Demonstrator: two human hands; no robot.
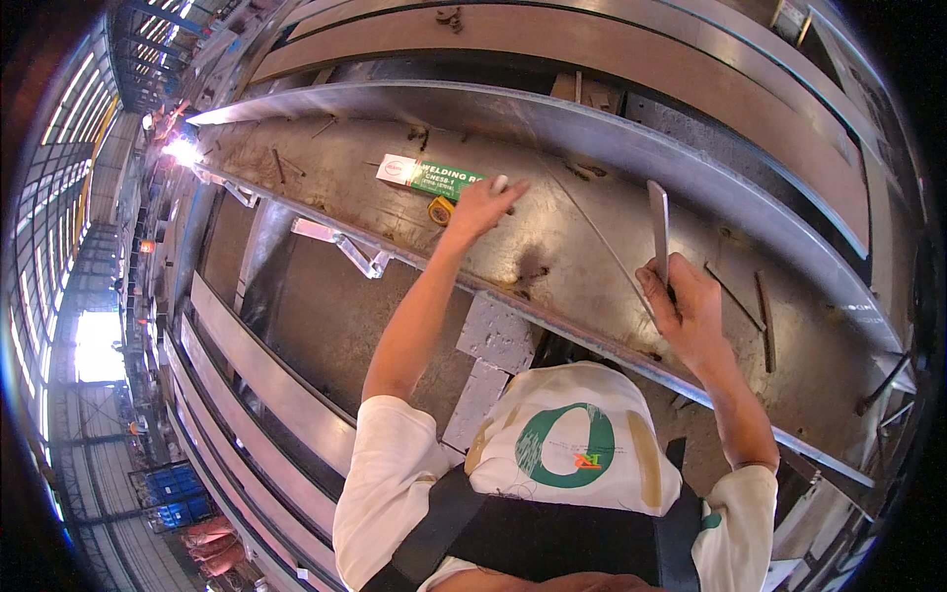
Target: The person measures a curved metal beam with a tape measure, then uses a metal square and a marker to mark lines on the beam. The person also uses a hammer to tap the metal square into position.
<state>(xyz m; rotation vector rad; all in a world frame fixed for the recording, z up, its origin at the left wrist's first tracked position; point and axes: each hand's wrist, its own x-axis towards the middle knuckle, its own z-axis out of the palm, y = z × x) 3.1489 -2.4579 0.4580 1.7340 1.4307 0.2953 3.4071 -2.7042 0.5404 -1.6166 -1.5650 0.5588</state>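
My left hand (480,211) is over the steel beam (385,222), fingers closed around a short white stick (500,184) that looks like chalk. Just beside it lie a green and white welding rod box (419,177) and a yellow and black tape measure (441,210). Farther right, my right hand (688,301) grips a flat metal strip (660,222) that points up and away from me. A long thin straight rod or edge (597,235) slants across the beam toward this hand. Whether it joins the strip is hidden by my fingers.
The beam's raised far edge (473,104) runs the whole length. Loose thin rods (764,321) lie at right. Bright welding glare (182,150) shows at the far left end. More long steel plates (266,360) lie at left, with concrete blocks (493,335) below the beam.
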